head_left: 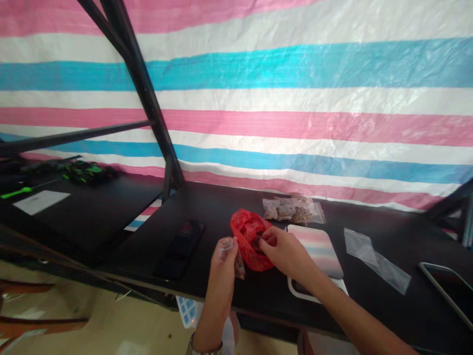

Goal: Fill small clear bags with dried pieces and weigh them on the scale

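Note:
A crumpled red plastic bag (246, 223) lies with its mouth gaping near the middle of the black table. My left hand (222, 254) is closed on a small clear zip bag (240, 267) with brown bits inside, hanging against the red bag's left side. The fingers of my right hand (278, 246) are pinched together inside the mouth of the red bag, at some dark brown material (256, 241). What they grip is too small to make out. To the right, partly under my right forearm, sits a digital scale (318, 246) with a shiny plate.
Behind the scale lie several filled zip bags (290, 211). Flat clear zip bags (369, 256) and a phone (451, 291) are on the right. A dark phone-like slab (181, 249) lies at left. A black metal frame (142, 86) rises before the striped sheet (295, 69).

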`<state>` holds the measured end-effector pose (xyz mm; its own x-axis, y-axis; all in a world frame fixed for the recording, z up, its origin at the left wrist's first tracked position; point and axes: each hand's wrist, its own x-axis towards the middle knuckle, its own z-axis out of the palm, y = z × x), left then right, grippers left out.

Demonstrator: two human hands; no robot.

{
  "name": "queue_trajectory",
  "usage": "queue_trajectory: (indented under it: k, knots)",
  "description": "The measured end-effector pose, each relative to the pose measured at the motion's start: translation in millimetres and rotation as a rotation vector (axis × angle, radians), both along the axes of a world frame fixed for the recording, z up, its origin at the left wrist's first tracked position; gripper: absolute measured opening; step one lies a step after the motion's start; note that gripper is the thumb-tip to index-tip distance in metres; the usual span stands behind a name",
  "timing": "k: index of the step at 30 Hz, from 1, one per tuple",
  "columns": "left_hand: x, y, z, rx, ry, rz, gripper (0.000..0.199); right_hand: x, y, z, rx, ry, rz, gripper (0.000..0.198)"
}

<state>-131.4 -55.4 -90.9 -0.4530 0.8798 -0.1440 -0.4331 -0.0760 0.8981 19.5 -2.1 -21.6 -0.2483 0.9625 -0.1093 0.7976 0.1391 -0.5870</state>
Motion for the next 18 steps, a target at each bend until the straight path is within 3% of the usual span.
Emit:
queue_trajectory:
  k: [8, 12, 18]
  knots:
    - [3.9, -2.1, 9.0, -0.019, -0.057, 0.001, 0.049, 2.4, 0.6, 0.8, -0.001, 0.050, 0.006, 0.013]
    - [2.4, 0.8, 9.8, -0.007, -0.095, 0.112, 0.050, 3.1, 3.1, 1.5, 0.033, 0.076, 0.000, 0.014]
    - [-5.9, 1.6, 5.6, -0.036, 0.081, 0.167, 0.044, 10.0, 6.2, 4.6, 0.069, -0.024, -0.011, 0.014]
